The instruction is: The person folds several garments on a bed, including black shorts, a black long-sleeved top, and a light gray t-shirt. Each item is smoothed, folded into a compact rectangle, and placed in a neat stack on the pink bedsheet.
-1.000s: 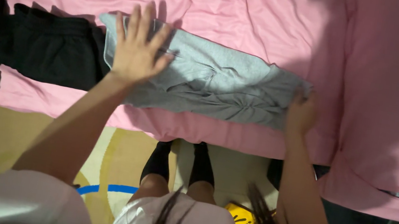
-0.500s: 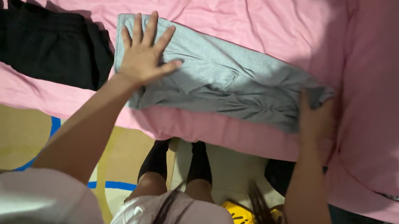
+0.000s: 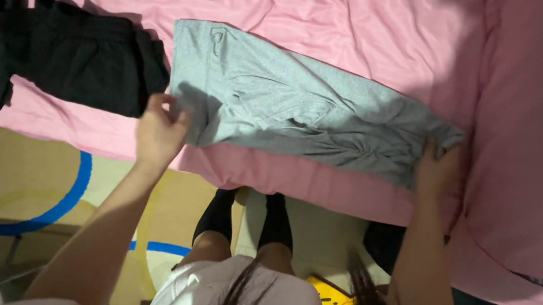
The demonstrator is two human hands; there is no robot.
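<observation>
Pinching grey garment [image 3: 294, 108], both ends.

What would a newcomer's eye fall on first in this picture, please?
Most likely the grey garment, lying crosswise on the pink bedsheet. The left hand grips its near left corner and the right hand its right end. A folded black garment lies just to its left.

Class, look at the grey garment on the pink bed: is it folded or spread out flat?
Folded. The grey garment lies as a narrow, creased strip, with the left hand and right hand gripping its ends.
</observation>
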